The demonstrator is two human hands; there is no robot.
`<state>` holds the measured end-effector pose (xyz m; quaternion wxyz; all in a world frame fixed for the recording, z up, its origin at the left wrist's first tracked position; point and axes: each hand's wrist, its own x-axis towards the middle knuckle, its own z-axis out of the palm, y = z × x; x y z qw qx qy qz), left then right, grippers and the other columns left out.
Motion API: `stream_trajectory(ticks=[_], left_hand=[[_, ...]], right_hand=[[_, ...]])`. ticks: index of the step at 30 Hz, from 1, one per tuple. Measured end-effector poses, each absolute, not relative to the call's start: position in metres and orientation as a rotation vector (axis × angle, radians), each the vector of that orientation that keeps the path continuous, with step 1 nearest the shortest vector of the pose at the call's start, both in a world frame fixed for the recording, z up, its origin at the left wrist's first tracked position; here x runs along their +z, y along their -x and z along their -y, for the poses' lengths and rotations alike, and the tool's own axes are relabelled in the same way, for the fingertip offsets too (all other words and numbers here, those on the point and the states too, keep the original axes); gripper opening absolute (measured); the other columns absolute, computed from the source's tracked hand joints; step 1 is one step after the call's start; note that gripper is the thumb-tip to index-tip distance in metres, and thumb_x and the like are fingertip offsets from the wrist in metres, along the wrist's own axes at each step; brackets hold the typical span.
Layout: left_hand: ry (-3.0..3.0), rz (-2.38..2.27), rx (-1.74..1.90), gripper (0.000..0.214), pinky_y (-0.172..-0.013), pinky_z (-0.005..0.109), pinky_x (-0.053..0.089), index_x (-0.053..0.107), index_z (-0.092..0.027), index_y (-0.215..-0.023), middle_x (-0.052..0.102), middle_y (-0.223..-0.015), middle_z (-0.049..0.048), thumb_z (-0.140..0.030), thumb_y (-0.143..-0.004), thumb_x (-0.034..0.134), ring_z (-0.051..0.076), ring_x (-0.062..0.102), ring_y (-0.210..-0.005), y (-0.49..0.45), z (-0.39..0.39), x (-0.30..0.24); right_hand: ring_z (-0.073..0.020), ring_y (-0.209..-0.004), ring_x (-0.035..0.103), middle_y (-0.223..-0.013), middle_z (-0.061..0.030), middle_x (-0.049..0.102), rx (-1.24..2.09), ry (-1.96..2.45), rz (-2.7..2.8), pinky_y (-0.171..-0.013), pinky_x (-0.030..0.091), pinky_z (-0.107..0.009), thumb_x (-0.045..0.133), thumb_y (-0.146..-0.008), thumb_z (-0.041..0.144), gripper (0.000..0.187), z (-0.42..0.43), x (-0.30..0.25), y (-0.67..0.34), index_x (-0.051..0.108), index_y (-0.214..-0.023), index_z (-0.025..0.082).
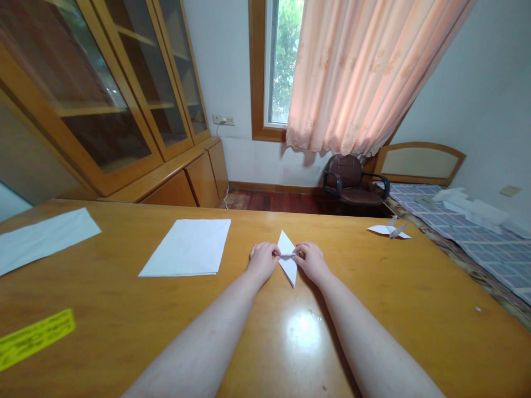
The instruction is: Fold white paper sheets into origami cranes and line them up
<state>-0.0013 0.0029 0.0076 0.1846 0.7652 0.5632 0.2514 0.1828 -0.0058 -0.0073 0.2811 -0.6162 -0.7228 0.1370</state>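
A folded white paper [287,267], shaped like a long pointed diamond, lies on the wooden table [249,342] in front of me. Across its middle runs a raised fold. My left hand [264,260] pinches the left end of that fold between thumb and fingers. On the opposite side, my right hand [311,261] pinches the right end in the same way. One tip of the paper points away from me, the other toward me. The fingertips partly cover the ends of the fold.
Left of my hands lies a stack of white paper sheets [188,247], with another white strip [45,237] farther left. A yellow label [37,337] is at the near left. A folded paper crane [390,229] sits at the far right, near a bed [468,232]. A chair [352,182] stands beyond the table.
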Motion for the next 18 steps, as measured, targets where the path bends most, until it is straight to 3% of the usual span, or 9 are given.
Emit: stream_trajectory(ticks=[4, 10, 18], left_hand=[[-2.159, -1.590, 0.698, 0.008, -0.098, 0.041, 0.029, 0.065, -0.024, -0.075, 0.065, -0.086, 0.0009, -0.020, -0.074, 0.058, 0.021, 0.054, -0.097, 0.0009, -0.0037, 0.0058], [-2.173, -1.588, 0.682, 0.020, -0.096, 0.038, 0.031, 0.066, -0.025, -0.092, 0.065, -0.099, 0.0026, -0.028, -0.073, 0.062, 0.022, 0.053, -0.100, 0.0011, -0.0047, 0.0040], [-2.172, -1.578, 0.686, 0.018, -0.096, 0.037, 0.033, 0.067, -0.025, -0.089, 0.065, -0.099, 0.0020, -0.031, -0.072, 0.064, 0.021, 0.053, -0.101, 0.0024, -0.0040, 0.0059]], right_hand=[[-0.0207, -0.100, 0.053, -0.101, -0.0048, 0.064, 0.375, 1.643, 1.922, -0.089, 0.034, -0.036, 0.065, -0.074, 0.028, 0.008, 0.0069, -0.0068, -0.1828, 0.067, -0.080, 0.023], [-0.0206, -0.097, 0.055, -0.096, -0.0045, 0.067, 0.378, 1.617, 1.937, -0.088, 0.036, -0.036, 0.063, -0.075, 0.026, 0.006, 0.0075, -0.0037, -0.1826, 0.068, -0.078, 0.023], [-0.0198, -0.090, 0.058, -0.089, -0.0048, 0.068, 0.417, 1.469, 1.917, -0.082, 0.041, -0.033, 0.059, -0.078, 0.021, 0.007, 0.0078, 0.0003, -0.1802, 0.066, -0.076, 0.021]])
